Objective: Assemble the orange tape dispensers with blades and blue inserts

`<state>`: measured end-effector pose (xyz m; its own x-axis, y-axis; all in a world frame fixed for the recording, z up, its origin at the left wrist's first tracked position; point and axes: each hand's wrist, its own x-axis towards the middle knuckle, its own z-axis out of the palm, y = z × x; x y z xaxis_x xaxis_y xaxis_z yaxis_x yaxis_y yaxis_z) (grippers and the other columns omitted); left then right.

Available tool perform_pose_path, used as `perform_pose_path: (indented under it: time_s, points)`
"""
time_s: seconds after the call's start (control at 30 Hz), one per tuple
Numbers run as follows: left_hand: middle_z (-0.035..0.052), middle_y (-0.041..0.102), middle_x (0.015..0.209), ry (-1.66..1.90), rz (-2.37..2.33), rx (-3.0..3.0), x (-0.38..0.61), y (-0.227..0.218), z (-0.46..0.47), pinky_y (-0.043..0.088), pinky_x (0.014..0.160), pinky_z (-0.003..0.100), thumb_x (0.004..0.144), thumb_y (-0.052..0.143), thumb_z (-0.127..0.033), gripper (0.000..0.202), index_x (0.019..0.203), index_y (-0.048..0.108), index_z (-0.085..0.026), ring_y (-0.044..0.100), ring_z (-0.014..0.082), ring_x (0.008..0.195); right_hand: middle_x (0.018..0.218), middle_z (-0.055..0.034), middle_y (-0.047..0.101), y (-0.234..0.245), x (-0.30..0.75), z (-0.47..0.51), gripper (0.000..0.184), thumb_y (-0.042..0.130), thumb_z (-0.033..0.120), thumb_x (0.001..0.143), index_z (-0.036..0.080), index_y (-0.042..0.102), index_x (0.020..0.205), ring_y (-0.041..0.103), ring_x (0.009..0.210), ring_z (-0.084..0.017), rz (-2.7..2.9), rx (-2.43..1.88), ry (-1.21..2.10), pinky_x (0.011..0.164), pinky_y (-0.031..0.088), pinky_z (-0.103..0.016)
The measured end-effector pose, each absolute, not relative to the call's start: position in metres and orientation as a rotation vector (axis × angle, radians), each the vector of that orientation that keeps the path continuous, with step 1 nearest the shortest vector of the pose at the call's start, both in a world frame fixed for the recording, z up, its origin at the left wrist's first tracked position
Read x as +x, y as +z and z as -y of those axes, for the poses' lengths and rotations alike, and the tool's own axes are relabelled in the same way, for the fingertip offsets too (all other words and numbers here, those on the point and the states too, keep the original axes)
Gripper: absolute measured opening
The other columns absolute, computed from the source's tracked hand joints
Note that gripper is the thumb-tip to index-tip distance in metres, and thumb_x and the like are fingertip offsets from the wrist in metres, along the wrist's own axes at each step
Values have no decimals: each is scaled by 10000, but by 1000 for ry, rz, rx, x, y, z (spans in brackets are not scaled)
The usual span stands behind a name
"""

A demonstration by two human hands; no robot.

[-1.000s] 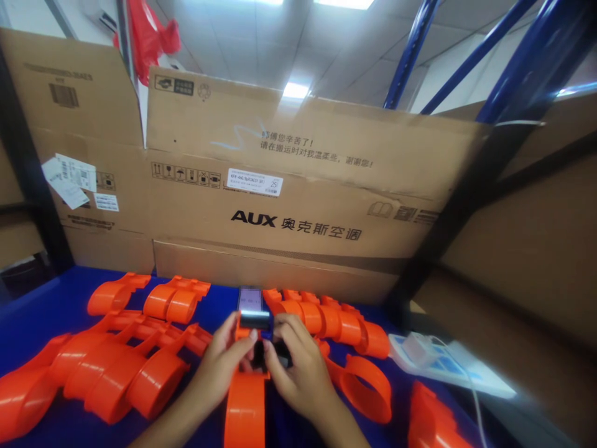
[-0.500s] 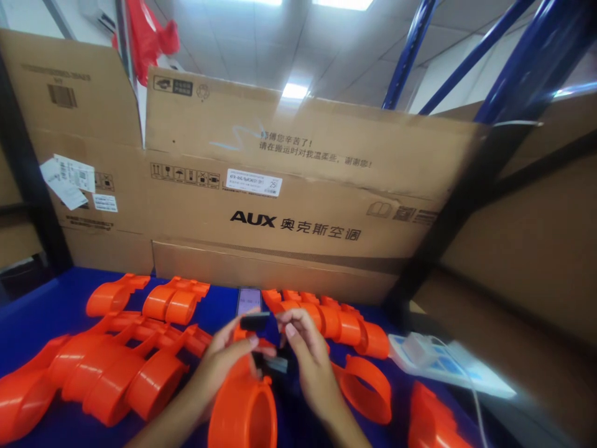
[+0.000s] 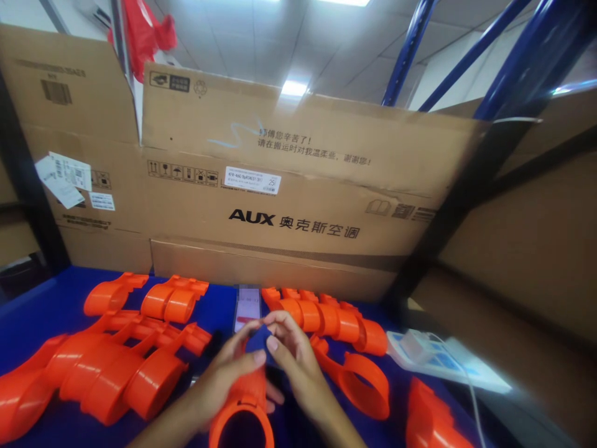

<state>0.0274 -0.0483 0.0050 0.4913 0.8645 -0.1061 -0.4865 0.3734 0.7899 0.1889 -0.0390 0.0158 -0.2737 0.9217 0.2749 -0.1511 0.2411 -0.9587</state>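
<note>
My left hand (image 3: 228, 367) is closed around the upper part of an orange plastic part with a round ring (image 3: 242, 420), shaped like a tape dispenser body. Its ring hangs low, with the opening facing me. At the far end sits a small dark blue piece (image 3: 258, 340). My left thumb lies against that end, while the thumb and fingers of my right hand (image 3: 291, 354) pinch the blue piece. How the two parts join is hidden by my fingers.
Several like orange parts (image 3: 112, 379) lie in rows at left, with more at back right (image 3: 326, 317). A single one (image 3: 368, 386) rests by my right forearm. A phone (image 3: 248, 305), a power strip (image 3: 448, 361) and a cardboard wall (image 3: 298, 205) stand beyond.
The held orange part has turned so its ring opening faces me more. Dark strips between my hands are no longer visible there, and my hands have drawn closer together around the blue piece.
</note>
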Motion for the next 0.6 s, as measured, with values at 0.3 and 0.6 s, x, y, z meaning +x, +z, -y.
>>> perform_pose_path:
  time_s: [0.3, 0.6]
  points:
    - [87, 776, 765, 971, -594, 814, 32, 8, 49, 589, 522, 358, 853, 690, -300, 720, 1494, 378, -201, 749, 279, 550, 846, 11, 585, 9, 177, 40, 300, 680, 477, 898, 239, 514, 971, 524, 759, -145, 1388, -785, 1147, 691, 442, -254]
    - [136, 780, 979, 1044, -618, 914, 30, 5, 39, 596, 575, 363, 863, 694, -430, 596, 1391, 552, -194, 756, 272, 641, 847, 6, 592, 15, 178, 44, 365, 653, 499, 917, 249, 524, 1149, 536, 695, -137, 1430, -898, 1142, 580, 447, -231]
